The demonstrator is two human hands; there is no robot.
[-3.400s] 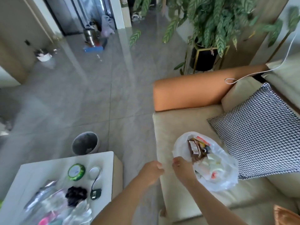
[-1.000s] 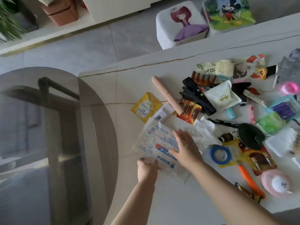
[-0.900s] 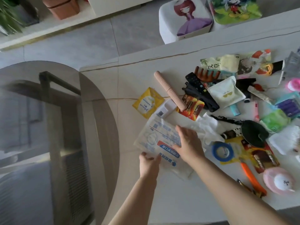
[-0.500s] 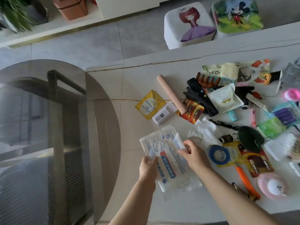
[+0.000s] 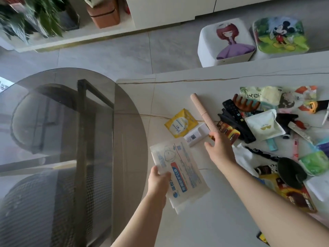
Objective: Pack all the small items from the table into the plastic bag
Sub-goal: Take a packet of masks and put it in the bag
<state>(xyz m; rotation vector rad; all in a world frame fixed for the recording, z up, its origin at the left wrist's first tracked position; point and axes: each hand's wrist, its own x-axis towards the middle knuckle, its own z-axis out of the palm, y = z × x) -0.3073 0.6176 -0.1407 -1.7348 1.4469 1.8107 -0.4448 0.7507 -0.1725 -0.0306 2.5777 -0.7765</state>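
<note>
Our left hand pinches the flat white mask packet, freeing our open right hand for the ribbed pink stick at twelve o'clock.

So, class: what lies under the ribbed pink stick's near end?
The ribbed pink stick crosses a white box and an orange packet; the right hand covers its tip.
</note>
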